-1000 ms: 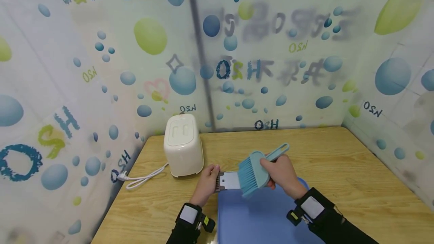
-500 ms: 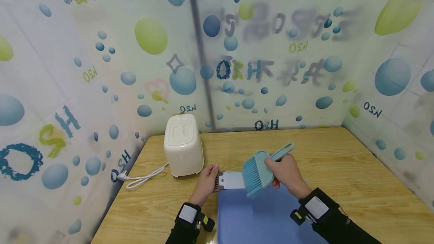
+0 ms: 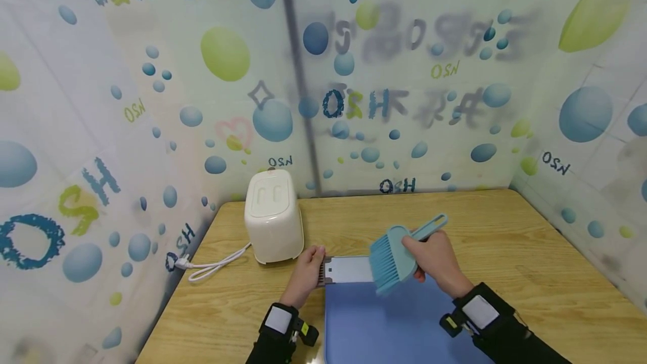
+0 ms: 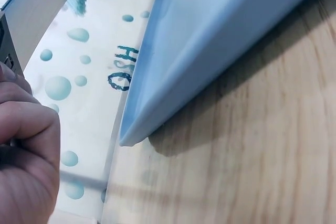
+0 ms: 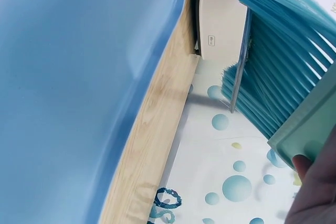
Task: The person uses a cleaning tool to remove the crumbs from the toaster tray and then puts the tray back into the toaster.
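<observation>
Tabletop (image 3: 536,274) below, curled hands (image 3: 304,275) (image 3: 438,258) grip panel (image 3: 350,269) and brush (image 3: 391,263) (right).

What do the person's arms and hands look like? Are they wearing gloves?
No gloves: the left hand and right hand are bare. The sleeves are black. Each wrist wears a black band with a pale, four-sided patch on top. Beside each band is a small black box with a yellow-green mark.
</observation>
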`<state>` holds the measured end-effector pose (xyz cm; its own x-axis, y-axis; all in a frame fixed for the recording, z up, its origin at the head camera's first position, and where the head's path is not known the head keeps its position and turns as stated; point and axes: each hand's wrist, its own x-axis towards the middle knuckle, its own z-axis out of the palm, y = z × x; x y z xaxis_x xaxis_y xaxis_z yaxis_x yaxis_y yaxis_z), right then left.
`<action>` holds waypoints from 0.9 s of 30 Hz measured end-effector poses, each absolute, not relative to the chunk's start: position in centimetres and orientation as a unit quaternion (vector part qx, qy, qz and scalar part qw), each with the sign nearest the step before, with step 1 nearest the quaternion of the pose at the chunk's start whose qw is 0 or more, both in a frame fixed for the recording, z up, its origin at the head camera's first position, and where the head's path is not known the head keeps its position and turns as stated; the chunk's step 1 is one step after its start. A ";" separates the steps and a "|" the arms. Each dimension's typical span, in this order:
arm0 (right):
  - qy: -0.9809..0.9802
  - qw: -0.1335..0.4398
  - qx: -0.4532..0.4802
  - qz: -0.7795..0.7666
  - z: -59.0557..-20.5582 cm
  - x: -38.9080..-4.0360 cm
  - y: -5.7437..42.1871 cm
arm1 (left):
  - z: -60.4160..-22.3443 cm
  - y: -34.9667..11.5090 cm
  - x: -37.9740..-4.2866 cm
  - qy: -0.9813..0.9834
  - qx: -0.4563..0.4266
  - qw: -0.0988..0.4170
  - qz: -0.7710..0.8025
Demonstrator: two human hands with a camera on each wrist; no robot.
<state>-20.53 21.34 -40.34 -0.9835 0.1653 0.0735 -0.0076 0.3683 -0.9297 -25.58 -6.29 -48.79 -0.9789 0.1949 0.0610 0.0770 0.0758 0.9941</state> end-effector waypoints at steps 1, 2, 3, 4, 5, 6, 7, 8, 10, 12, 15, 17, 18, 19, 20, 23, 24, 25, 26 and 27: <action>-0.824 0.078 -0.049 0.559 -40.3 -20.5 21.4 | -48.8 -6.3 -25.6 0.732 0.092 0.044 0.674; -0.825 0.079 -0.050 0.557 -40.3 -20.5 21.6 | -48.8 -6.4 -25.6 0.731 0.092 0.045 0.675; -0.826 0.080 -0.050 0.556 -40.3 -20.4 21.7 | -48.8 -6.4 -25.5 0.729 0.092 0.047 0.676; -0.827 0.081 -0.051 0.554 -40.3 -20.4 21.7 | -48.8 -6.5 -25.6 0.731 0.091 0.048 0.675; -0.828 0.083 -0.051 0.552 -40.3 -20.3 21.8 | -48.8 -6.5 -25.6 0.734 0.092 0.048 0.672; -0.829 0.085 -0.050 0.550 -40.3 -20.3 21.9 | -48.8 -6.6 -25.6 0.735 0.091 0.049 0.670; -0.830 0.087 -0.050 0.549 -40.4 -20.3 22.1 | -48.8 -6.6 -25.6 0.740 0.091 0.048 0.665; -0.831 0.088 -0.048 0.547 -40.4 -20.3 22.2 | -48.8 -6.6 -25.7 0.743 0.090 0.048 0.661; -0.832 0.090 -0.044 0.545 -40.4 -20.2 22.4 | -48.9 -6.7 -25.7 0.749 0.093 0.044 0.654; -0.833 0.090 -0.040 0.545 -40.5 -20.2 22.7 | -48.9 -6.7 -25.7 0.751 0.094 0.042 0.652; -0.834 0.091 -0.036 0.544 -40.6 -20.2 23.1 | -48.9 -6.8 -25.7 0.749 0.093 0.042 0.655; -0.835 0.093 -0.033 0.541 -40.6 -20.2 23.3 | -48.9 -6.8 -25.7 0.746 0.088 0.046 0.659; -0.836 0.094 -0.032 0.540 -40.6 -20.2 23.4 | -48.8 -6.9 -25.6 0.744 0.085 0.048 0.661; -0.837 0.095 -0.030 0.539 -40.6 -20.2 23.5 | -48.8 -6.9 -25.6 0.744 0.085 0.049 0.661; -0.837 0.096 -0.030 0.539 -40.5 -20.2 23.6 | -48.7 -7.0 -25.5 0.743 0.085 0.050 0.662; -0.836 0.097 -0.031 0.540 -40.5 -20.2 23.8 | -48.7 -7.1 -25.4 0.743 0.087 0.052 0.662; -0.835 0.097 -0.032 0.541 -40.4 -20.2 23.9 | -48.7 -7.1 -25.4 0.743 0.088 0.053 0.662; -0.835 0.097 -0.033 0.541 -40.5 -20.1 23.9 | -48.7 -7.1 -25.4 0.743 0.088 0.053 0.661; -0.834 0.097 -0.035 0.541 -40.5 -20.1 24.0 | -48.8 -7.1 -25.4 0.743 0.088 0.055 0.661; -0.834 0.098 -0.037 0.541 -40.5 -20.1 24.0 | -48.8 -7.1 -25.4 0.743 0.088 0.055 0.661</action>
<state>-20.12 24.00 -40.47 -0.9780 0.1683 0.1233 -0.0441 0.4109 -0.9106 -25.44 -7.12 -48.85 -0.9784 0.2038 0.0351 0.0588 0.1114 0.9920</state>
